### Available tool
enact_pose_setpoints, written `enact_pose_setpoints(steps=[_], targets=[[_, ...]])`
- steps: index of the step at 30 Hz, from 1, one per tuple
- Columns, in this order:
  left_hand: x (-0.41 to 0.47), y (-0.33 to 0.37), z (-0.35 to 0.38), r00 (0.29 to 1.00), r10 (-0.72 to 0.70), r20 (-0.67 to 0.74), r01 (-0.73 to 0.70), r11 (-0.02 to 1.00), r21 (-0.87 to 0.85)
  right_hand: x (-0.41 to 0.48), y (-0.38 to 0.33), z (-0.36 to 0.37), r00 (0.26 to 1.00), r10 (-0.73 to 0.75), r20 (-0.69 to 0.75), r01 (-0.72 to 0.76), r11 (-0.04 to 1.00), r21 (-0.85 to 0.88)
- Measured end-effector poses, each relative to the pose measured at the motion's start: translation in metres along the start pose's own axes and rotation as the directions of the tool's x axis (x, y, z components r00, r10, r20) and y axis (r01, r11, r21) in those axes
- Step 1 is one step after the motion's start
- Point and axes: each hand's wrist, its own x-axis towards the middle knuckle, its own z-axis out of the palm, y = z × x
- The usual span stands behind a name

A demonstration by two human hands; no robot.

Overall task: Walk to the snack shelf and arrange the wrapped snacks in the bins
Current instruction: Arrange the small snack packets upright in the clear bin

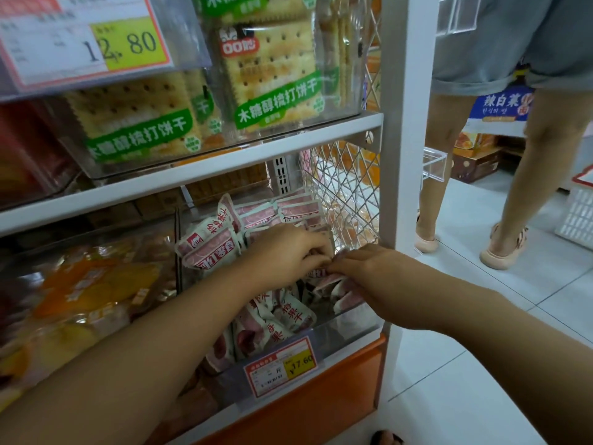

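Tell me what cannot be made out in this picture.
Head view: grip of the left hand and right hand on the snack packs, hidden by the hands' backs.
Orange packs in the neighbouring bin: blurred, print unreadable.
Upper price tag: cut off by the top edge, small print blurred.
Other person: cut off by the top edge.

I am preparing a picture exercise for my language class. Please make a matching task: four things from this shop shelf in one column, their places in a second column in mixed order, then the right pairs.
Things
1. soda cracker packs
2. pink-and-white snack packs
3. orange snack packs
4. white plastic basket

Places
A. on the floor tiles
B. lower level, left clear bin
C. upper shelf
D. lower level, right clear bin

Pairs: 1-C; 2-D; 3-B; 4-A
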Motion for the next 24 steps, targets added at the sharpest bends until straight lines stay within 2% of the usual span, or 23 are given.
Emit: enact_pose_setpoints(steps=[2, 4, 7, 9, 12, 15, 18, 21, 24], targets=[[0.0, -0.004, -0.006, 0.99, -0.062, 0.125, 0.063, 0.998, -0.001, 0.005, 0.0, 0.002, 0.999, 0.011, 0.045, -0.009, 0.999, -0.046], [0.0, -0.007, -0.015, 0.964, -0.122, 0.234, 0.098, 0.989, 0.111, 0.009, 0.0, 0.003, 0.995, 0.034, 0.089, -0.027, 0.996, -0.087], [-0.001, -0.006, -0.027, 0.931, -0.163, 0.325, 0.104, 0.976, 0.191, 0.015, -0.005, 0.004, 0.99, 0.08, 0.12, -0.066, 0.991, -0.121], [-0.002, -0.003, -0.031, 0.924, -0.177, 0.338, 0.127, 0.978, 0.164, 0.02, -0.009, 0.003, 0.988, 0.116, 0.102, -0.102, 0.985, -0.138], [-0.008, -0.001, -0.036, 0.915, -0.205, 0.347, 0.203, 0.978, 0.045, 0.02, -0.01, 0.0, 0.993, 0.119, -0.003, -0.118, 0.983, -0.141], [-0.015, 0.003, -0.041, 0.889, -0.163, 0.427, 0.199, 0.979, -0.039, 0.001, -0.009, -0.02, 0.993, 0.093, -0.072, -0.098, 0.993, -0.068], [-0.016, 0.01, -0.043, 0.833, -0.16, 0.53, 0.152, 0.987, 0.058, -0.023, -0.01, -0.039, 0.987, 0.148, -0.064, -0.144, 0.988, 0.063], [-0.011, 0.024, -0.038, 0.845, -0.171, 0.507, 0.144, 0.985, 0.094, -0.032, -0.007, -0.034, 0.978, 0.209, 0.013, -0.209, 0.97, 0.125], [-0.008, 0.038, -0.025, 0.932, -0.12, 0.341, 0.069, 0.985, 0.158, -0.025, -0.003, -0.022, 0.966, 0.243, 0.091, -0.252, 0.961, 0.117]])
